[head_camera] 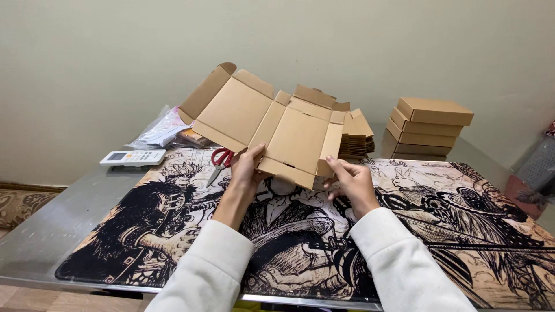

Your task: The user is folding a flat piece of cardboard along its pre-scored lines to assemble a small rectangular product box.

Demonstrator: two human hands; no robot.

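So I've got one flat cardboard box blank (272, 124) up in the air over the big printed desk mat (462, 231), and everything else sits around that blank. My left hand (247, 170) pinches its near edge, thumb on top, fingers tucked under; my right hand (350, 180) grips the near right corner flap the same way, so both are closed on cardboard. The blank's long axis runs from upper left down to the right, tilting away from me, with most of it beyond and left of my fingers, so the left hand is nearer the bulk. Behind it: one stack of flat blanks (357, 136), four folded boxes (428, 128) piled right, one pair of red scissors (219, 159) and one remote (133, 157) left.
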